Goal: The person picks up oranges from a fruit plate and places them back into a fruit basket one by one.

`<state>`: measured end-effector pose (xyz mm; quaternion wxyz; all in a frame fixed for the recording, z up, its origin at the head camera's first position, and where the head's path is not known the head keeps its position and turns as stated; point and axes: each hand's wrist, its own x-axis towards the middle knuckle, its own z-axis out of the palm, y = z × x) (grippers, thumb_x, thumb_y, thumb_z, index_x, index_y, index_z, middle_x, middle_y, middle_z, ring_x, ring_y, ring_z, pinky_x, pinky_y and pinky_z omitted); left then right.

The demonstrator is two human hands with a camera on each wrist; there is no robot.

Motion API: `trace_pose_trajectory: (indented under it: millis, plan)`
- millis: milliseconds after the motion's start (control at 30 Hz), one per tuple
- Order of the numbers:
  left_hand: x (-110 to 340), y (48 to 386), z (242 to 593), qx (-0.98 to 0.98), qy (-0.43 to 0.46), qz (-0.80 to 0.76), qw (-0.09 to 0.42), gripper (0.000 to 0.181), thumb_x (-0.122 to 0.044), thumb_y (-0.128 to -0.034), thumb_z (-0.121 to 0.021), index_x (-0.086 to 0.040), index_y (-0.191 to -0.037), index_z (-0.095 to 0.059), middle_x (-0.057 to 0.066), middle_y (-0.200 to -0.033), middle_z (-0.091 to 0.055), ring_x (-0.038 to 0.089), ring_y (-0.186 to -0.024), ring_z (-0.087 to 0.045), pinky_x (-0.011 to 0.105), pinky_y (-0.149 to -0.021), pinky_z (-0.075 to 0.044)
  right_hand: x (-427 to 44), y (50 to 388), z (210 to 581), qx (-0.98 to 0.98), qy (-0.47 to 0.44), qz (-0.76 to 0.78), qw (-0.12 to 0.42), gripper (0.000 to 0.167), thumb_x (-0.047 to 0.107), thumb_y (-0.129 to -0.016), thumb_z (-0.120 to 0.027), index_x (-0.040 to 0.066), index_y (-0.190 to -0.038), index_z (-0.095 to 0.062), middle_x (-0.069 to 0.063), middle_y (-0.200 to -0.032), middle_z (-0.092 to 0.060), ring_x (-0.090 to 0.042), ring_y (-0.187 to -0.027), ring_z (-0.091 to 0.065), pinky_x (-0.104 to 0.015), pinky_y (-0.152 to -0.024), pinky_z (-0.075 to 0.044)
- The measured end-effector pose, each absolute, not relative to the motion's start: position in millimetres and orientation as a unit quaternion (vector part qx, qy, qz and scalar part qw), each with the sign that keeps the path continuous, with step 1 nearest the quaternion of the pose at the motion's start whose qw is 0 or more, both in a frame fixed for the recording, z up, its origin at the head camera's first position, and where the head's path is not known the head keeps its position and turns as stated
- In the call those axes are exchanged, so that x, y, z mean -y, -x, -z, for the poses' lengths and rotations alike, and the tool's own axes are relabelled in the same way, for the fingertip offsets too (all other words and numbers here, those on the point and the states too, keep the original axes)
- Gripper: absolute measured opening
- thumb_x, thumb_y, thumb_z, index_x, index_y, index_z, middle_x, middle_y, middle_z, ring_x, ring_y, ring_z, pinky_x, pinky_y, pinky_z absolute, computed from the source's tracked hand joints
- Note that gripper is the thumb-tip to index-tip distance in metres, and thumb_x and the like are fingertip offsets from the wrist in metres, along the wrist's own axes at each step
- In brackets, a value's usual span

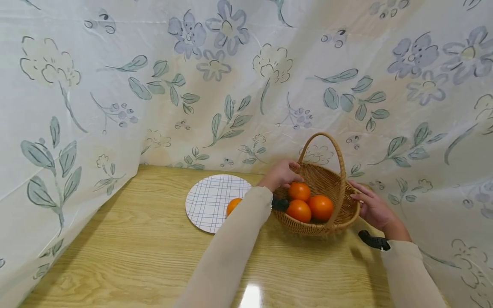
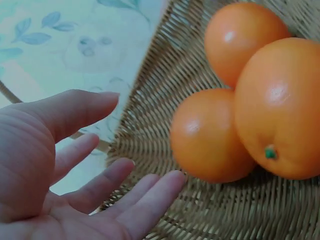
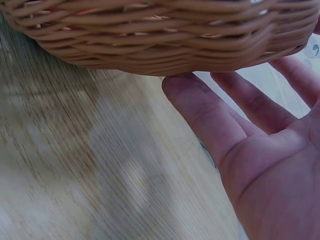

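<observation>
Here's the left hand (image 1: 283, 174), thumb and fingers spread apart at the wicker basket's (image 1: 302, 226) ten o'clock, right beside three oranges (image 1: 299, 211) clustered inside toward eight! Over at three o'clock, the right hand (image 1: 377, 210), fingers extended, touches the basket's side. Out at nine, a checked plate (image 1: 208, 192) on the worktop (image 1: 127, 239) carries a fourth orange (image 1: 232, 206), partly hidden by the left sleeve (image 1: 239, 231).
</observation>
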<state>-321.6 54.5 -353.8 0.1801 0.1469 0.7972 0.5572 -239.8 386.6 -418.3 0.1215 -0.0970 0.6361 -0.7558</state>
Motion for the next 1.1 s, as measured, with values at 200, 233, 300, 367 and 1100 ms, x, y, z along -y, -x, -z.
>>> trace_pose_trajectory:
  millis: [200, 233, 300, 367, 1100]
  plan:
    - [-43, 318, 348, -0.735, -0.184, -0.62, 0.202, 0.047, -0.009, -0.09, -0.078, -0.006, -0.134, -0.061, 0.022, -0.135, -0.06, 0.045, -0.123, -0.061, 0.058, -0.1, -0.054, -388, 241, 419, -0.627, 0.104, 0.761, 0.127, 0.051, 0.002, -0.11, -0.034, 0.03, -0.148, -0.051, 0.013, -0.13, -0.067, -0.01, -0.112, -0.07, -0.035, -0.089, -0.061]
    - [-40, 317, 347, -0.729, -0.19, -0.626, 0.204, 0.046, -0.009, -0.0904, -0.078, -0.006, -0.133, -0.061, 0.023, -0.136, -0.059, 0.046, -0.124, -0.06, 0.059, -0.101, -0.053, -388, 241, 419, -0.625, 0.104, 0.763, 0.127, 0.051, 0.002, -0.11, -0.034, 0.03, -0.149, -0.051, 0.013, -0.13, -0.067, -0.01, -0.112, -0.07, -0.036, -0.088, -0.061]
    - [-33, 315, 345, -0.722, -0.2, -0.631, 0.204, 0.044, -0.011, -0.0916, -0.077, -0.008, -0.133, -0.061, 0.023, -0.137, -0.058, 0.045, -0.124, -0.061, 0.057, -0.101, -0.054, -388, 242, 419, -0.624, 0.105, 0.764, 0.127, 0.051, 0.001, -0.11, -0.034, 0.029, -0.149, -0.05, 0.012, -0.131, -0.067, -0.011, -0.112, -0.07, -0.036, -0.088, -0.061]
    - [-26, 313, 344, -0.717, -0.209, -0.634, 0.198, 0.043, -0.012, -0.0934, -0.075, -0.009, -0.134, -0.061, 0.023, -0.139, -0.057, 0.043, -0.122, -0.063, 0.054, -0.1, -0.056, -387, 242, 420, -0.623, 0.105, 0.765, 0.127, 0.051, 0.002, -0.11, -0.034, 0.029, -0.15, -0.049, 0.012, -0.131, -0.066, -0.011, -0.113, -0.07, -0.036, -0.088, -0.061]
    - [44, 273, 360, -0.73, -0.266, -0.627, 0.056, 0.029, -0.024, -0.0989, -0.069, -0.019, -0.127, -0.066, 0.012, -0.13, -0.066, 0.025, -0.121, -0.063, 0.041, -0.1, -0.055, -373, 220, 426, -0.635, 0.105, 0.762, 0.074, 0.049, 0.003, -0.11, -0.036, 0.023, -0.154, -0.046, 0.013, -0.131, -0.065, -0.007, -0.112, -0.069, -0.03, -0.09, -0.06]
